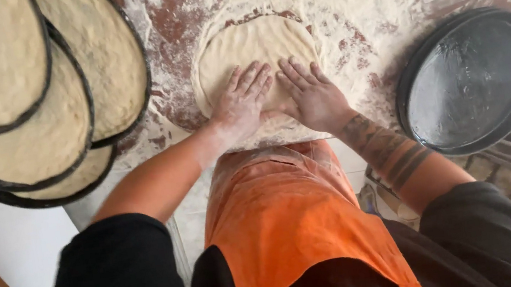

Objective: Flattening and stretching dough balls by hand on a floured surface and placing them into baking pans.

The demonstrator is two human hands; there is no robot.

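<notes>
- My left hand [242,102] and right hand [312,97] lie side by side, flat on the near half of the dough [253,47].
- Neither hand grasps anything: fingers spread, palms down, pressing on the dough rather than holding it.
- The dough is a pale round disc on the floured counter [350,10], straight ahead of my orange apron [286,219].
- As I judge it, the step in hand is flattening and widening the disc; it looks smaller than the filled pans.
- To my left a stack of dark pans [31,108] holds dough already spread out to their rims.
- To my right an empty black pan [470,83] lies well apart from the dough, its bottom greased or dusted; I cannot tell which.
- The next move, I think, calls for even pressure from the middle outward, and turning the disc so it stays round.
- A thin spot or a tear near the edge is the risk.
</notes>
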